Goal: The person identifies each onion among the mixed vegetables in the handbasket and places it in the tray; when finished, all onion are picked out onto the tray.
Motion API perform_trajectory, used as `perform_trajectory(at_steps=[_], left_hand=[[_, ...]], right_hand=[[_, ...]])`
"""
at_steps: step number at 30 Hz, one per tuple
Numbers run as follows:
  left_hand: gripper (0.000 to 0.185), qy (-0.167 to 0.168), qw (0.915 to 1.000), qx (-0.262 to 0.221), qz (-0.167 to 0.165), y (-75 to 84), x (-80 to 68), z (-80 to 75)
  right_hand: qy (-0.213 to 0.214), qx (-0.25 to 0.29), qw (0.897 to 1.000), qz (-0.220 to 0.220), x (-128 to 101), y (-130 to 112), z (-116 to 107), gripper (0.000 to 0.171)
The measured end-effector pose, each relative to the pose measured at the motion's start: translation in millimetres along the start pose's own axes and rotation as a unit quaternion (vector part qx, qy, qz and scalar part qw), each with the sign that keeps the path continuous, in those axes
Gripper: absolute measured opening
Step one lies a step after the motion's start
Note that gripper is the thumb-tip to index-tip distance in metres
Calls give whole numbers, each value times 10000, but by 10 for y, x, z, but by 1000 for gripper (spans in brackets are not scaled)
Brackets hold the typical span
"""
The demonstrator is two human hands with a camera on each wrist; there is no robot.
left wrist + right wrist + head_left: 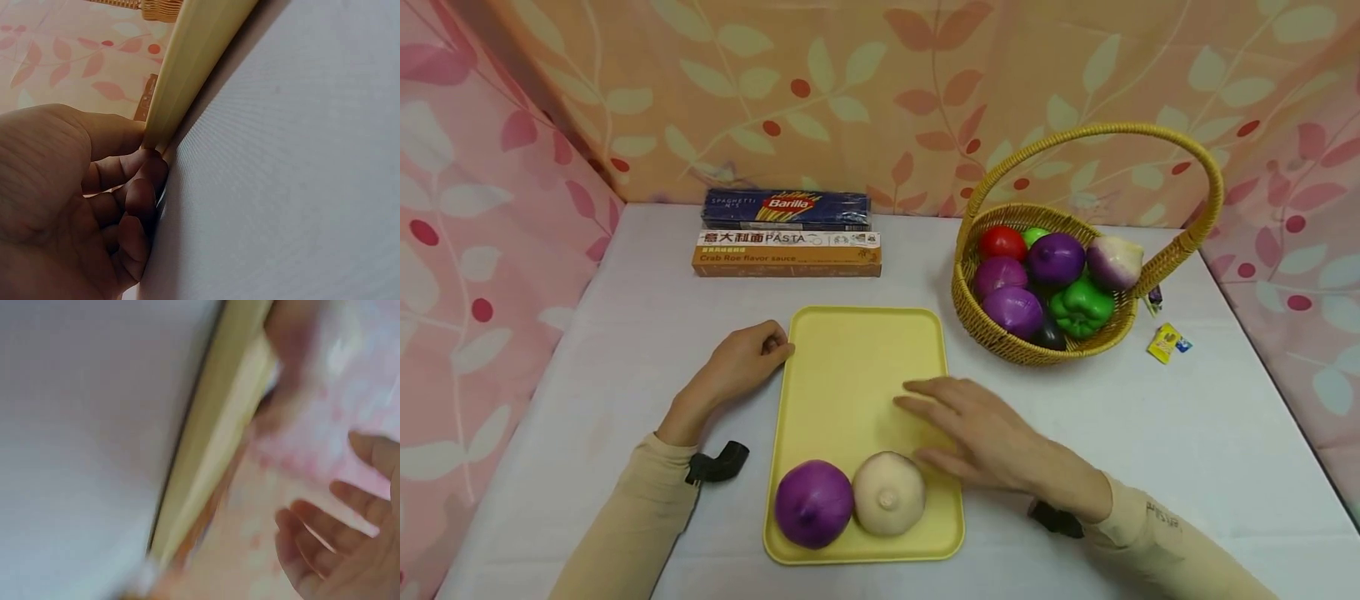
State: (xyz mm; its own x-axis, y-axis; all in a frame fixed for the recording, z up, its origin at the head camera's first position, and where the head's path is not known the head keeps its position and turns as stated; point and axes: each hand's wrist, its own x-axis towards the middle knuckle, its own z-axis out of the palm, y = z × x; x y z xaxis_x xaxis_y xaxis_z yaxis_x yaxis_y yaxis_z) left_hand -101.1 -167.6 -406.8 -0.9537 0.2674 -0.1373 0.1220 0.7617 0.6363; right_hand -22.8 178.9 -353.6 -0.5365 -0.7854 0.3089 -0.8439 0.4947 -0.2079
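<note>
A yellow tray (pixel 865 367) lies on the white tabletop in the head view. My left hand (pixel 743 360) pinches its left rim, with the thumb on the edge and curled fingers low beside it in the left wrist view (pixel 75 194). A purple onion (pixel 814 504) and a whitish round bulb (pixel 890 493) sit side by side at the tray's near end. Over the tray's right side hovers my right hand (pixel 977 433), its fingers spread and holding nothing; the whitish bulb is just left of its thumb. In the right wrist view that hand (pixel 350 531) appears with loosely bent fingers.
At the back right stands a wicker basket (pixel 1045 354) with a tall handle, holding several vegetables, among them a green pepper (pixel 1081 307) and a tomato (pixel 1002 242). Two pasta boxes, one blue (pixel 786 210) and one brown (pixel 786 254), lie behind the tray. Small packets (pixel 1165 342) lie right of the basket.
</note>
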Motion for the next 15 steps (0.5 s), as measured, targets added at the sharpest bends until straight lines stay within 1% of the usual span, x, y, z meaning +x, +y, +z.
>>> perform_trajectory(at_steps=[2,3,4,6,8,10,12,13,14,15], left_hand=[[16,9,10000,-29,-14,-3,-1,0],[16,5,10000,-38,-27,-3,-2,2],[16,-2,10000,-48,-41,-3,-3,3],[16,-21,10000,-73,-50,2,-8,6],[16,-34,9999,-105,-53,10,-11,7],[16,-41,9999,-122,-51,20,-12,7],[16,-43,9999,-133,-56,28,-12,3],[16,-45,9999,-135,-63,29,-10,1],[16,-41,9999,-127,-68,29,-9,-2],[16,-38,9999,-121,-72,29,-8,-6]], right_hand=[[611,-153,9971,419,24,228,-118,49],[909,-205,9933,677,26,357,-186,47],[1209,-270,9875,978,22,488,-257,45],[1713,-403,9700,1678,-14,755,-408,45],[2093,-569,9446,2464,-75,999,-560,46],[2377,-734,9168,3123,-152,1213,-688,49],[2499,-885,8939,3616,-231,1386,-782,50],[2484,-940,8859,3803,-263,1449,-817,51],[2440,-973,8816,3920,-291,1505,-844,52],[2357,-990,8795,4014,-312,1548,-864,53]])
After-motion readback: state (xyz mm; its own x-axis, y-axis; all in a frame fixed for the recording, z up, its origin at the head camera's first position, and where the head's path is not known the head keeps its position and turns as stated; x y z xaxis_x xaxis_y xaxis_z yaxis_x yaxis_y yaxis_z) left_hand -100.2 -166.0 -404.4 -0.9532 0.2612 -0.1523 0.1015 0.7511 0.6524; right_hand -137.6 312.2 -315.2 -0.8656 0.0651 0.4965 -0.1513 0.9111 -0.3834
